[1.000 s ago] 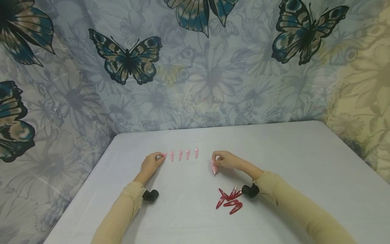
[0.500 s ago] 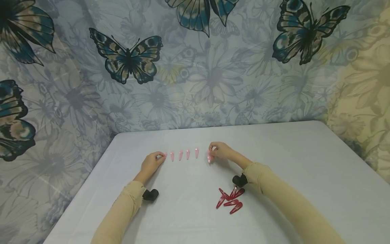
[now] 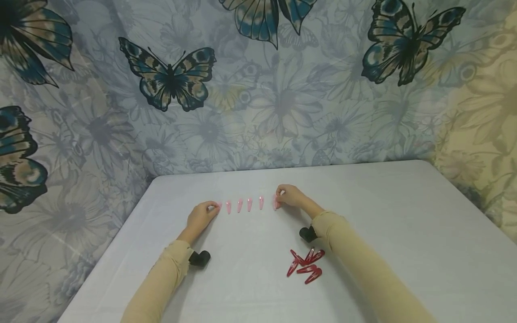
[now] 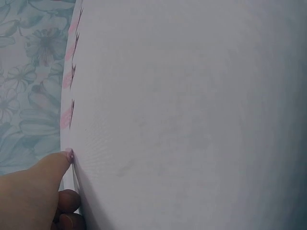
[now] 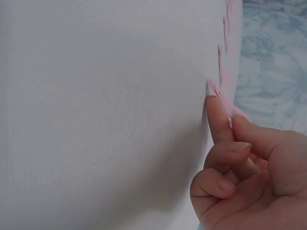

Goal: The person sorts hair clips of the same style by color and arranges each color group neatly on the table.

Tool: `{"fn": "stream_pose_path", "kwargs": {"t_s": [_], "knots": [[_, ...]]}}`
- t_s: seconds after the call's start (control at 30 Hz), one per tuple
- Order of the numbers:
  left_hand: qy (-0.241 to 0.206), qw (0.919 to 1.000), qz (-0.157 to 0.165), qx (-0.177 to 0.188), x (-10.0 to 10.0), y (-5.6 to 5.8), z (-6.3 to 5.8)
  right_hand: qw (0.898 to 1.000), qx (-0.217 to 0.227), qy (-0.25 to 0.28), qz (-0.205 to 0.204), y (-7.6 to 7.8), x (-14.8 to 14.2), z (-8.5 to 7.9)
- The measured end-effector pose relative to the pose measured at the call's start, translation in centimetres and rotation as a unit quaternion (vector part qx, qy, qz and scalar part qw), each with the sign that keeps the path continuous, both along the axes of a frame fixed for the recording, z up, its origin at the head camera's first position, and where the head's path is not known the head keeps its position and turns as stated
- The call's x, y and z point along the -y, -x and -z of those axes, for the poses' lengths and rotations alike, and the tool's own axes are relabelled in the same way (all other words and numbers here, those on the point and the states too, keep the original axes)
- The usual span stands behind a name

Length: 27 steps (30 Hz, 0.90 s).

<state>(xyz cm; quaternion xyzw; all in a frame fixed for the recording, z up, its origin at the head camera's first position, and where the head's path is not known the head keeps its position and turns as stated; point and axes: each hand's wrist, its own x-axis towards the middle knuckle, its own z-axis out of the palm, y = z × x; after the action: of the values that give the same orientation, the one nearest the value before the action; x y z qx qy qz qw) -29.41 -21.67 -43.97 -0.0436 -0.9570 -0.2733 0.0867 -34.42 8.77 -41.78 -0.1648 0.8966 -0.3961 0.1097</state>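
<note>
The broadest free stretch of the tabletop [image 3: 412, 211] lies between the right sleeve [image 3: 357, 260] and the right edge; a slimmer strip runs from the left sleeve [image 3: 159, 280] to the left edge. From the near edge, a lane opens between both sleeves, with loose red snap hair clips [image 3: 307, 269] blocking its right side. Toward the far edge, a row of pink snap hair clips [image 3: 249, 205] bars it, ended by left fingers [image 4: 70, 201] and right fingers [image 5: 219, 117]; behind, a shallow strip meets patterned fabric [image 3: 282, 103].
</note>
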Motion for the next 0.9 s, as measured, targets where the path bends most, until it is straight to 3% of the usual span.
{"fn": "stream_pose_path", "kwargs": {"t_s": [0.27, 0.43, 0.53, 0.6, 0.67, 0.73, 0.77, 0.83, 0.9], "knots": [[0.004, 1.0, -0.001, -0.001, 0.0, -0.1, -0.2, 1.0, 0.002, 0.02, 0.012, 0.0, 0.7, -0.1], [0.0, 1.0, -0.004, -0.004, -0.2, -0.3, -0.3, 1.0, -0.004, -0.008, 0.023, 0.2, 1.0, -0.3], [-0.001, 1.0, -0.003, -0.008, -0.3, -0.3, -0.2, 0.999, -0.037, -0.029, 0.018, 1.1, 1.0, 0.9], [-0.002, 1.0, -0.003, -0.008, -0.3, -0.2, -0.2, 0.996, -0.088, -0.018, 0.004, 3.6, 0.4, 4.4], [-0.001, 1.0, -0.002, -0.006, -0.3, -0.2, -0.1, 0.994, -0.103, -0.027, 0.007, 4.8, 0.2, 6.2], [-0.001, 1.0, -0.002, -0.003, -0.2, -0.1, -0.1, 0.994, -0.099, -0.037, 0.024, 4.9, 0.4, 6.6], [-0.001, 1.0, -0.003, -0.002, -0.2, -0.1, -0.1, 0.995, -0.086, -0.042, 0.037, 4.8, 0.5, 6.4], [-0.001, 1.0, -0.005, 0.0, -0.2, -0.1, -0.1, 0.994, -0.059, -0.073, 0.056, 2.0, 1.3, 3.1], [-0.002, 1.0, -0.005, 0.001, -0.1, -0.1, -0.1, 0.993, -0.062, -0.082, 0.061, 0.1, 1.7, 1.1]]}}
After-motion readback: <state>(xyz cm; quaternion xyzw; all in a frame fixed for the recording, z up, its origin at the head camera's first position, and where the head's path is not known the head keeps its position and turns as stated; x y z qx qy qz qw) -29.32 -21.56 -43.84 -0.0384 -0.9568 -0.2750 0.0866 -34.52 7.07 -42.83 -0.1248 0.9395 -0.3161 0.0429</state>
